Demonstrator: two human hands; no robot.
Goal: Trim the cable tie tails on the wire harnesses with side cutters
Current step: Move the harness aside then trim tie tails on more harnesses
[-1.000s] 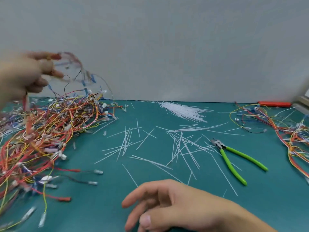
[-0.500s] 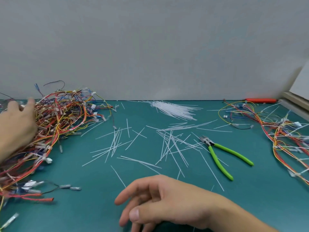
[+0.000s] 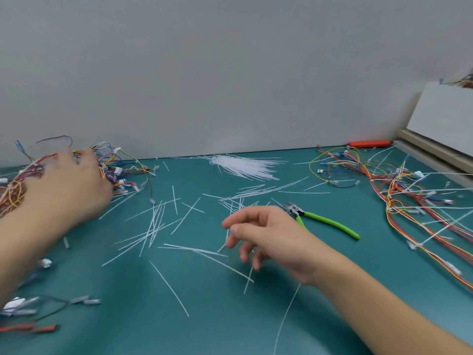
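Observation:
A tangled pile of coloured wire harnesses (image 3: 122,172) lies at the back left of the teal mat. My left hand (image 3: 69,188) rests on that pile, blurred, fingers spread over the wires. My right hand (image 3: 266,234) hovers above the mat's middle with loosely curled fingers and holds nothing. Just right of it lie the green-handled side cutters (image 3: 325,221), untouched. More harnesses (image 3: 399,198) spread along the right side. Cut white cable tie tails (image 3: 156,221) are scattered over the middle.
A bundle of unused white cable ties (image 3: 245,165) lies at the back centre by the grey wall. An orange tool (image 3: 369,144) sits at the back right beside a white box (image 3: 440,124). Loose connectors and wires (image 3: 38,306) lie at the front left.
My left hand came down from the air and moved right across the harness pile. My right hand lifted from the front edge and moved up toward the side cutters.

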